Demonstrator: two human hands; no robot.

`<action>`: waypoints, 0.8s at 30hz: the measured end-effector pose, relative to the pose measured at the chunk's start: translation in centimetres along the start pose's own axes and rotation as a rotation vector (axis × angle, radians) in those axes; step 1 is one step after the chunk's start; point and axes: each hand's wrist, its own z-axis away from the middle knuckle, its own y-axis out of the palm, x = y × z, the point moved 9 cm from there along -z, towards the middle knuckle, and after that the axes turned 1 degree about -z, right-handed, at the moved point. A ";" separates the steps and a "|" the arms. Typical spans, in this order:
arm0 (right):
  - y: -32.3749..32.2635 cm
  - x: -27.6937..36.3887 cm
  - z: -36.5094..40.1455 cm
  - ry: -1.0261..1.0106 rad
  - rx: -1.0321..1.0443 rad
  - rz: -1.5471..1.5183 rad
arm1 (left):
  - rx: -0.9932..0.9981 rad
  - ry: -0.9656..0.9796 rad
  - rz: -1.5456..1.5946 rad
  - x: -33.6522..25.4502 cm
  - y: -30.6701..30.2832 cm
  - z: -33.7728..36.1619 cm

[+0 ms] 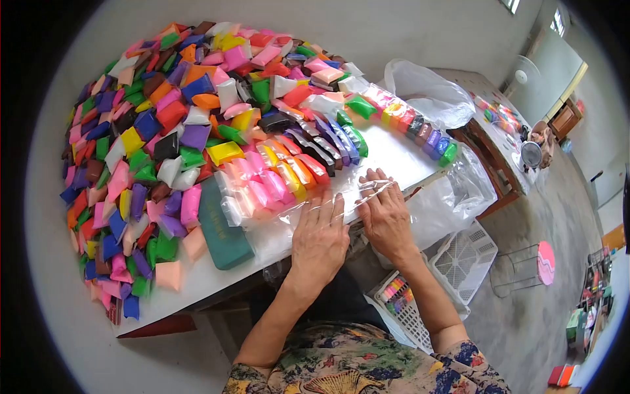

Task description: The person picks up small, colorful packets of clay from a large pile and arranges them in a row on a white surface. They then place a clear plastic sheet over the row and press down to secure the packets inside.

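My left hand [319,230] lies palm down with its fingers stretched out on a clear plastic bag [272,240] at the table's front edge. Beside it, my right hand [384,213] rests on the same plastic, its fingers extended. Just beyond my hands are rows of small coloured packets [289,174], in pink, yellow, orange, red and other colours. The plastic covers at least the nearest of them; how far it reaches is hard to tell. A dark green book-like block [223,233] lies left of the rows.
A big heap of coloured packets [151,131] covers the table's left and back. A filled clear sleeve of packets [413,125] lies to the right, near crumpled plastic bags [430,92]. Below are white plastic baskets [462,259] and a pink-topped stool [545,262].
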 end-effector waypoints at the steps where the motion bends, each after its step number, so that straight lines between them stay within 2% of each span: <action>1: 0.0 0.1 -0.1 -0.019 0.003 -0.027 | 0.008 0.008 0.012 -0.1 0.2 -0.1; 8: -0.5 0.0 0.4 -0.018 0.037 -0.031 | 0.035 0.069 0.080 -0.7 -0.2 -0.3; 11: -2.7 1.2 0.4 -0.113 0.008 0.001 | 0.066 0.080 0.078 -0.7 -0.5 0.2; 14: -7.3 1.5 0.3 -0.076 -0.034 -0.361 | 0.071 0.086 0.085 -0.6 -0.8 0.5; 17: -11.0 -1.1 -1.7 0.015 -0.238 -0.385 | 0.079 0.087 0.131 -0.4 -0.9 1.0; 18: -10.6 -1.9 -3.2 0.020 -0.198 -0.292 | 0.083 0.091 0.136 -0.4 -1.1 1.1; 20: -7.2 -4.1 -5.2 -0.106 -0.053 -0.243 | 0.087 0.097 0.148 -0.4 -1.3 1.3; 24: -1.9 -6.3 -5.6 -0.222 0.209 -0.206 | 0.093 0.094 0.163 -0.2 -1.6 1.3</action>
